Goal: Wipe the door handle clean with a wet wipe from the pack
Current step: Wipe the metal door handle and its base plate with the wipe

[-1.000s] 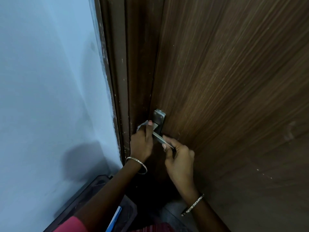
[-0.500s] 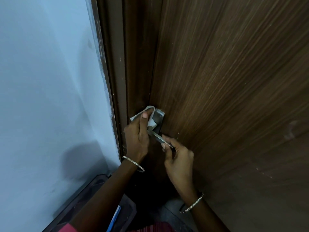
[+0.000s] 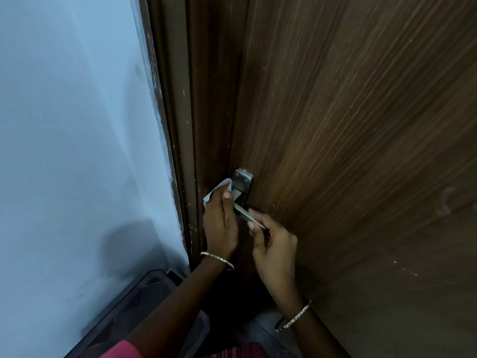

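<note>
the brown door [image 3: 348, 125] fills the right of the frame. at lower centre, its metal handle [image 3: 246, 214] is pinched at the free end by the right hand [image 3: 273, 244]. the white wipe [image 3: 218, 189] is clasped by the left hand [image 3: 219, 223], pressed beside the handle's plate.

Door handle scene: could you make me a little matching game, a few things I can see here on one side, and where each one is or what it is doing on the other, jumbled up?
Things:
1. wet wipe
2. right hand
3. door handle
4. wall

Descriptions:
A. pale blue, left of the door frame
B. grips the free end of the lever
C. white, bunched in the left hand beside the metal plate
D. silver lever sticking out from the brown door

Pairs: 1-C, 2-B, 3-D, 4-A
</note>
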